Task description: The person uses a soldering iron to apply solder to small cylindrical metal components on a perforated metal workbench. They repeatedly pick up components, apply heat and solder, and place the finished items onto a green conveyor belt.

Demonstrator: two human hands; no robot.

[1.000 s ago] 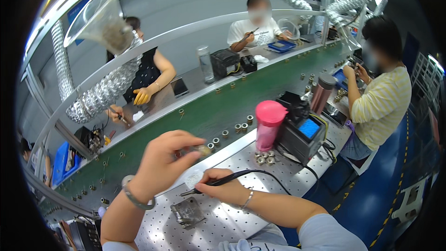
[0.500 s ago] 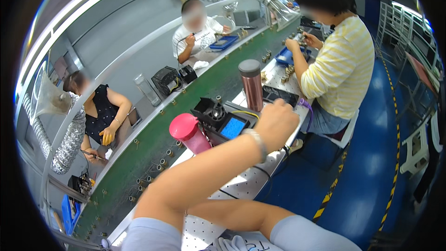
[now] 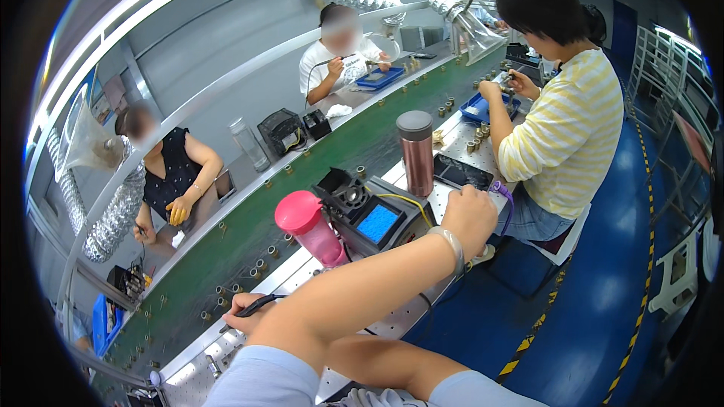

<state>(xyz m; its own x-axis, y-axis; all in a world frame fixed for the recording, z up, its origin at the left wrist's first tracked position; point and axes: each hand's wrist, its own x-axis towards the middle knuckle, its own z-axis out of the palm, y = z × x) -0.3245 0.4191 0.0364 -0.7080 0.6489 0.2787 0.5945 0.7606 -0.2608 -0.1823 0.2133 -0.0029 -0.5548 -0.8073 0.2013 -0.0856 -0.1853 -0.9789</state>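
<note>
Head view: the left hand (image 3: 469, 218) reaches far right across the perforated metal bench (image 3: 392, 324), fingers curled together at the near edge of a dark phone (image 3: 461, 172); whether it grips anything cannot be told. The right hand (image 3: 245, 309), low on the left, is clamped on a black soldering iron (image 3: 260, 304). Between them stand a pink bottle (image 3: 308, 226) and a soldering station (image 3: 369, 215), a brown flask (image 3: 416, 152) behind.
</note>
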